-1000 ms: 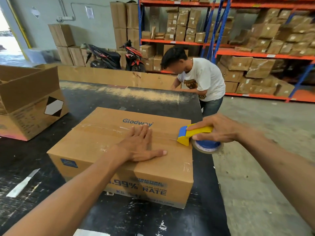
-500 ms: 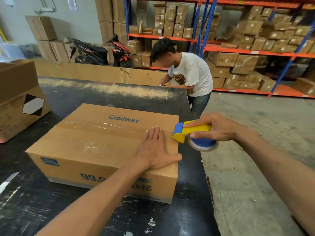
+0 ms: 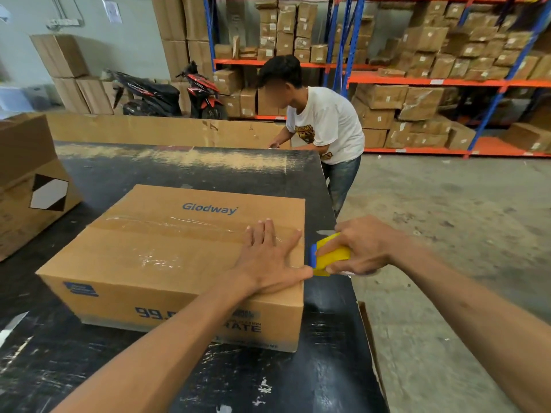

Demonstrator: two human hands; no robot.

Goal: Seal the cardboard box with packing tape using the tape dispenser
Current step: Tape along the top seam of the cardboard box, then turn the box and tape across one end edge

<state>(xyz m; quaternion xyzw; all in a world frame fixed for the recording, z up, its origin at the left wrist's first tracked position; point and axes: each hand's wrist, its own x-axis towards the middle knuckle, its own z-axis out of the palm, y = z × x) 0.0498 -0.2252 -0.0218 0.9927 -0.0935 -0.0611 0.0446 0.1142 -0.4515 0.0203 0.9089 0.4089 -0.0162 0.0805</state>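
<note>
A closed brown cardboard box (image 3: 155, 257) printed "Glodway" lies on the black table (image 3: 185, 171). Clear packing tape (image 3: 167, 223) runs along its top seam. My left hand (image 3: 268, 257) rests flat, fingers spread, on the box top near the right edge, holding nothing. My right hand (image 3: 362, 247) grips the yellow and blue tape dispenser (image 3: 329, 259), which is just past the box's right edge, tilted down its right side. The tape roll is mostly hidden under my hand.
An open cardboard box (image 3: 32, 186) stands at the table's left. A person in a white shirt (image 3: 325, 129) bends over the table's far right corner. Behind are a motorbike (image 3: 167, 95), stacked cartons and orange-blue racking (image 3: 432, 81). Concrete floor (image 3: 447, 248) lies to the right.
My right hand has carried the dispenser down over the box's right edge. My left hand slid right along the box top to that edge.
</note>
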